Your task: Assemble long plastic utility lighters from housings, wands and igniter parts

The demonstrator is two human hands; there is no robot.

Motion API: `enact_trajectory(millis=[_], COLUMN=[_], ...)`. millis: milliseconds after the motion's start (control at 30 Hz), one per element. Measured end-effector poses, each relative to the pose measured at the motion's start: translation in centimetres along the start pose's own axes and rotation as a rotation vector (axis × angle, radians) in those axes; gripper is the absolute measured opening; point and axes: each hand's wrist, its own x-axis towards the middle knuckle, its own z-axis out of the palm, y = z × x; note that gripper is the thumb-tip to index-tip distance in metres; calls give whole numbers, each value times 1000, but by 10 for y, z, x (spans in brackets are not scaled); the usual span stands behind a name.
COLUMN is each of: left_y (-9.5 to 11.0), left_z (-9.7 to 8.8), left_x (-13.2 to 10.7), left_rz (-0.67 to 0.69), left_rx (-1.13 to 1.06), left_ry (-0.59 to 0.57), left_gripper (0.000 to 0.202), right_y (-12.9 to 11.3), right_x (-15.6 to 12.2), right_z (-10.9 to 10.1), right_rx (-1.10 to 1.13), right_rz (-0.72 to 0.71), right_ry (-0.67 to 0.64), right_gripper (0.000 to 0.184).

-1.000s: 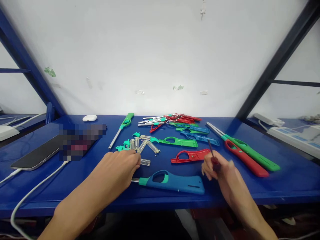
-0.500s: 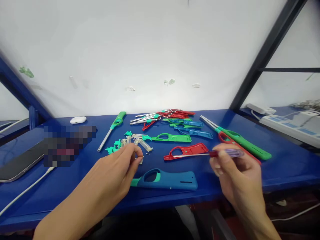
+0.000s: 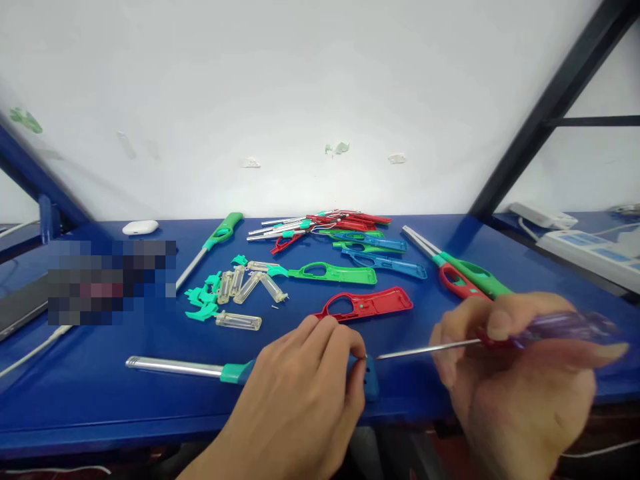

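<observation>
My left hand [image 3: 305, 390] is closed over the body of a blue long-nosed lighter [image 3: 371, 383], hiding most of it. The lighter's metal tube points left, and its handle end shows past my fingertips. My right hand [image 3: 515, 373] grips a screwdriver [image 3: 430, 349] by its clear purple handle. The screwdriver's thin shaft points left, its tip just right of the lighter's end and seemingly apart from it. Behind my left hand lies an open red lighter shell half [image 3: 373, 305]. A clear fuel tank [image 3: 239, 321] lies to the left of that shell.
Teal lighter parts [image 3: 203, 300] and several clear tanks sit left of a green shell half [image 3: 345, 274]. Farther back is a pile of metal tubes and red shells [image 3: 345, 220]. Whole lighters [image 3: 470, 270] lie at right. A power strip [image 3: 590, 252] and earbud case [image 3: 141, 227] flank them.
My left hand has moved right from the clear parts, leaving a clear tank on the table, and now holds the blue lighter. The screwdriver has moved right and down, near the lighter's end.
</observation>
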Motion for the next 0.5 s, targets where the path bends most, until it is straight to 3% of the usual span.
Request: enact_trajectory(millis=[100, 233, 500], left_y=[3, 5, 4], left_z=[9, 12, 8], left_x=[1, 0, -1], left_rz=[1, -29, -12], left_rx=[-1, -2, 2], left_ry=[38, 36, 48], left_gripper=[14, 13, 13], right_y=[0, 0, 0], right_x=[0, 1, -4], right_z=[-3, -4, -1], right_rx=[-3, 6, -53], right_rz=[61, 78, 87], right_ry=[74, -31, -58], right_gripper=[40, 37, 37])
